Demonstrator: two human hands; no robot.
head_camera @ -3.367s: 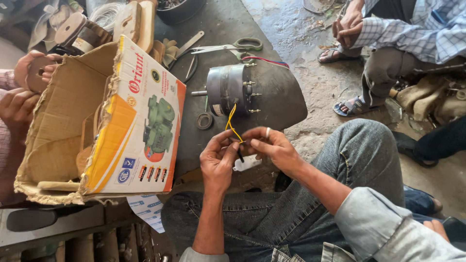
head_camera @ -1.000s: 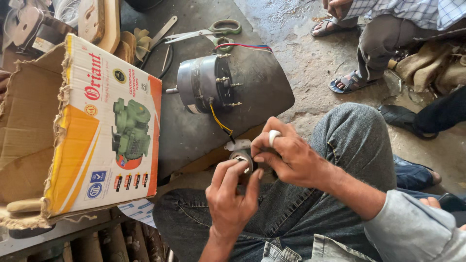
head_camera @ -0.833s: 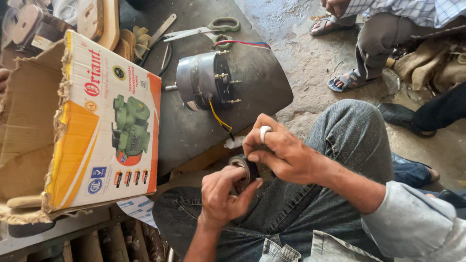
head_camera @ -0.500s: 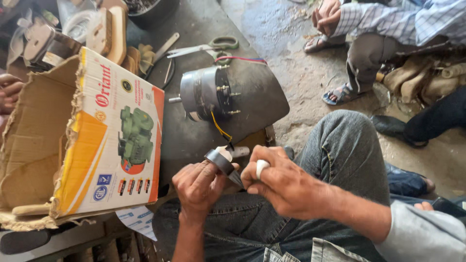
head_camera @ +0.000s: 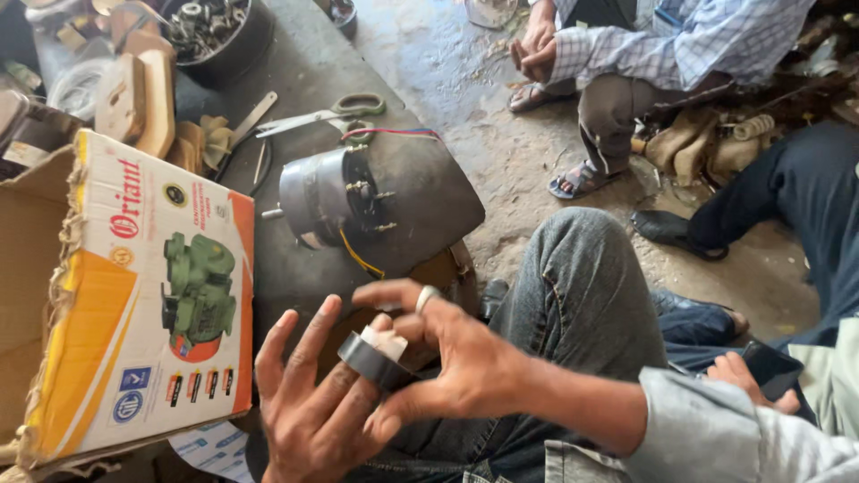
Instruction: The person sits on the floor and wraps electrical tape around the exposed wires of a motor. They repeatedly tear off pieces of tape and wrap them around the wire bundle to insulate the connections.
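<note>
Right hand (head_camera: 456, 358) pinches a tape roll (head_camera: 371, 358) w/ thumb & fingers; left hand (head_camera: 313, 407) spread open, fingers touching it. Motor (head_camera: 327, 197) at 12 o'clock. Roll looks light, stiff, grip by the rim.

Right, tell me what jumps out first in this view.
The two hands at bottom centre: the left hand spread open, the right hand pinching a small dark roll of tape against it. Just above, a grey motor with a yellow wire sits on the dark worktop. At left stands an open cardboard box with a green machine pictured.
</note>
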